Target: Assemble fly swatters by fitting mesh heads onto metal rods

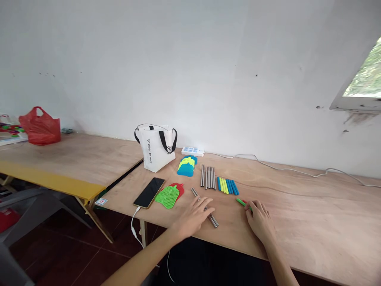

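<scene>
Your left hand (pixel 195 214) is loose and ungripped, fingers spread over two metal tubes (pixel 213 221) near you, apparently to steady them; to the right, your right hand (pixel 261 219) curls over green and red sleeves (pixel 239 201), though whether it grips them cannot be told. Farther off, further tubes (pixel 208 178) and blue and yellow sleeves (pixel 225 186) lie in rows, seemingly sorted by kind within reach

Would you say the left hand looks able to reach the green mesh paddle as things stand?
Probably yes: only bare tabletop appears to separate the left hand, now over the metal tubes, from the green mesh paddle, and nothing visible covers it.
</scene>
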The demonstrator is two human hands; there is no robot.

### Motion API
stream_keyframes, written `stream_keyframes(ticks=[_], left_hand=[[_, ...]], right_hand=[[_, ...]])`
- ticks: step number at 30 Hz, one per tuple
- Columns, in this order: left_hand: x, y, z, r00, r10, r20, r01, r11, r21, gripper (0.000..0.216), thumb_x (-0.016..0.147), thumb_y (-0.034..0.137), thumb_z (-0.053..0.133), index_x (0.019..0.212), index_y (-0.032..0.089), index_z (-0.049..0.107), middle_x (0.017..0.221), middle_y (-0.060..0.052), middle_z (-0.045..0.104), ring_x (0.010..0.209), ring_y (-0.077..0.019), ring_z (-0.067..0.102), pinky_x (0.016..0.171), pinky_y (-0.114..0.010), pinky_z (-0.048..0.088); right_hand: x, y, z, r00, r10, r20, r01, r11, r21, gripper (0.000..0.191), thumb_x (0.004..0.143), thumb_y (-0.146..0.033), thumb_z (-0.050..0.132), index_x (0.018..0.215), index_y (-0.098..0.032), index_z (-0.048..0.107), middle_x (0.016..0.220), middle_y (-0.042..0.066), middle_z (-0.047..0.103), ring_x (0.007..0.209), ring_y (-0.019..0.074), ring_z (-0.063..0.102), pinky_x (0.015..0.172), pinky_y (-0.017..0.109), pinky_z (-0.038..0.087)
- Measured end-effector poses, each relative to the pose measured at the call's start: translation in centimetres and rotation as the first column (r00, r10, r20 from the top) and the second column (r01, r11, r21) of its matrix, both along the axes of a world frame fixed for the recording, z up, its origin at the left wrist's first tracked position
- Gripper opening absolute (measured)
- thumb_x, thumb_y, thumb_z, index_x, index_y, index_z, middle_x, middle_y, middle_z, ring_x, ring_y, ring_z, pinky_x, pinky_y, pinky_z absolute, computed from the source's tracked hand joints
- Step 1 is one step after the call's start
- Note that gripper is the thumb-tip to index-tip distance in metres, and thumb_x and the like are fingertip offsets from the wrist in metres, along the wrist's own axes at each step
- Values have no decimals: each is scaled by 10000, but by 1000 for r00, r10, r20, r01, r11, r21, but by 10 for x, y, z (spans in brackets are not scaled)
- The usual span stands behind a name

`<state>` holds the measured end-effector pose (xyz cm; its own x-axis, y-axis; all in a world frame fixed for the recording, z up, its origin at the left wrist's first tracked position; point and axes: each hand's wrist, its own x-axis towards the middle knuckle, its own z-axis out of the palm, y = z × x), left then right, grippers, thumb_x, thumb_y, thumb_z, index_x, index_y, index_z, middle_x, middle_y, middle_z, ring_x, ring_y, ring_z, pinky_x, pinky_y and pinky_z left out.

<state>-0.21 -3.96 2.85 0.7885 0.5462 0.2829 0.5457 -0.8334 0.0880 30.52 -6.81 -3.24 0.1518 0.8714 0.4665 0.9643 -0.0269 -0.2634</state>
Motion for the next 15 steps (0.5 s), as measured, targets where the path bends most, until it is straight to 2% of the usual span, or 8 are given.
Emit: stream_keyframes(ticks=[2,5,11,15], left_hand=[[-2,16,1,999,-23,41,26,997,-67,422,930,11,447,1199,280,630,1299,-50,608,1248,-238,558,1139,-457,357],[6,24,-7,995,-1,101,12,994,-107,303,988,82,485,1142,279,656,1122,-28,647,1082,-214,607,1010,-382,443],[23,17,-25,971,137,195,-114,985,-127,190,1026,269,556,1175,278,673,1106,-30,637,1067,-222,585,944,-369,457],[16,18,-25,961,180,208,-156,980,-128,208,1022,267,535,1188,276,660,1143,-34,616,1083,-229,577,970,-386,447]], right_hand=[[0,1,0,1000,-3,2,3,1000,1,218,939,-215,379,922,-265,591,1046,44,637,1014,229,601,876,384,424],[0,2,-1,1000,-9,14,9,1000,0,209,934,-212,396,923,-265,598,1039,44,638,1017,233,597,871,380,423],[0,1,0,1000,3,-1,-3,1000,-5,219,927,-193,388,951,-257,596,1045,44,635,1023,228,590,886,376,414],[0,1,0,1000,3,-6,-3,1000,-12,247,905,-165,391,1012,-256,594,1070,51,648,1036,232,586,903,377,413]])
